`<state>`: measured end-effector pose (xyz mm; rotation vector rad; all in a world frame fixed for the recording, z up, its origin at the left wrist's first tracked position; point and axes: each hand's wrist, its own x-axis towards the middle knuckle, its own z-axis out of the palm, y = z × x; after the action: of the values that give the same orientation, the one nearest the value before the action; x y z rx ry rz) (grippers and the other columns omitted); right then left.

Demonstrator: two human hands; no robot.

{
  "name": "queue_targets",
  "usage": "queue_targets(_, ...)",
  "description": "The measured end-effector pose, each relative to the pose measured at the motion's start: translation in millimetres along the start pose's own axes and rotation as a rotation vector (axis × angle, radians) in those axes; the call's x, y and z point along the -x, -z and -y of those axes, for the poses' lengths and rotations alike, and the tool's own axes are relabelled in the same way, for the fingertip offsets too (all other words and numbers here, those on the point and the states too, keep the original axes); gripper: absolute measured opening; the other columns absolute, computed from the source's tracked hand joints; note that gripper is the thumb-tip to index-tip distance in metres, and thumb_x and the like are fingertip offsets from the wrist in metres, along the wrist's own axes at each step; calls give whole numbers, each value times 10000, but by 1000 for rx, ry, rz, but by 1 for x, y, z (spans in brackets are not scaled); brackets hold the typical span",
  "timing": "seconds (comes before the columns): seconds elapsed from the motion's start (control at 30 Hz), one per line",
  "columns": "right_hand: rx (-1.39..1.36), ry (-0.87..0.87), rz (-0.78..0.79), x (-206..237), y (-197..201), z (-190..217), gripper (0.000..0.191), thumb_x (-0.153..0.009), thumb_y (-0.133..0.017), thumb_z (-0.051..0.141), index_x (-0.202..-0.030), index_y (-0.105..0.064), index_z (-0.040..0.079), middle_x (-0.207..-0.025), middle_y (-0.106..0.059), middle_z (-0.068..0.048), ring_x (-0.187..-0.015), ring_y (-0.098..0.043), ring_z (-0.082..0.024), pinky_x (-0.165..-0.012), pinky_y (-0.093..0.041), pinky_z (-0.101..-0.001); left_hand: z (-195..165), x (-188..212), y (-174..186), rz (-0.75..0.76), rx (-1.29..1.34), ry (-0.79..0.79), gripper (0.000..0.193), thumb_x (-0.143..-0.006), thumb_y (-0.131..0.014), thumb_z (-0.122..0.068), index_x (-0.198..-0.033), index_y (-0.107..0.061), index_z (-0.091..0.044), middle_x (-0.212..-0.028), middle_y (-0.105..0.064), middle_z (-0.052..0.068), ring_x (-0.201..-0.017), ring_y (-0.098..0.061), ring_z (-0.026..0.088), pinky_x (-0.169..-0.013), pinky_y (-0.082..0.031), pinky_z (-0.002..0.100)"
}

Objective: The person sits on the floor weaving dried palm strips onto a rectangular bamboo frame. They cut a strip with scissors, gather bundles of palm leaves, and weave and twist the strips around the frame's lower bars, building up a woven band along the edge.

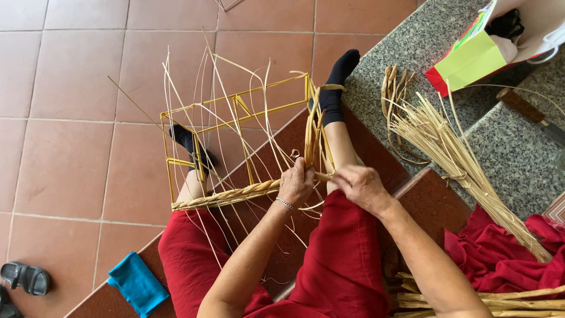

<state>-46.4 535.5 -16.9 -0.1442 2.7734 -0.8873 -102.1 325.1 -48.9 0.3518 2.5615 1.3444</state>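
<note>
Head view, looking down on a seated person in red trousers and black socks, feet on a terracotta tile floor (pixel 70 153). A yellow wire frame (pixel 235 126), box-shaped, stands tilted between the knees, with loose pale straw strands rising from it. A braided straw band (pixel 226 196) runs along the frame's near bottom edge; a second braid climbs the right upright. Left hand (pixel 296 184), bracelet on the wrist, is closed over the strands where the band meets the corner. Right hand (pixel 360 184) sits just beside it, fingers pinched narrow on the same strands at the corner. To the right, on a speckled granite step (pixel 412 47), lies a bundle of straw (pixel 459 165), fanned at the upper end. A red and green paper bag (pixel 471 59) stands at the top right, with a wooden-handled knife (pixel 529 112) near it. Red cloth (pixel 500 253) lies under the bundle's lower end. Blue cloth (pixel 136 284) rests on the brown step at lower left; black sandals (pixel 26 278) on the floor beyond it.
</note>
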Motion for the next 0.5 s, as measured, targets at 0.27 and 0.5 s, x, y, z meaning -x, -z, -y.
queue_targets(0.27,-169,50,-162,-26,14,27,291,-883,-773,210,-1106,-728,28,-874,-706,-100,-679,-656,-156,-618,-557,-304,-8,4,-2,-119,19,82,154,-992,-627,-183,-1053,-540,-73,-808,-750,166,-746,-729,377,-667,-551,498)
queue_targets(0.5,-954,-211,-56,-43,14,36,223,-986,-660,70,-1194,-713,9,-952,-766,-39,-704,-594,-64,-619,-513,-229,-15,3,-2,-222,273,119,351,-905,-699,-87,-1176,-476,-75,-874,-787,109,-757,-788,202,-645,-615,332)
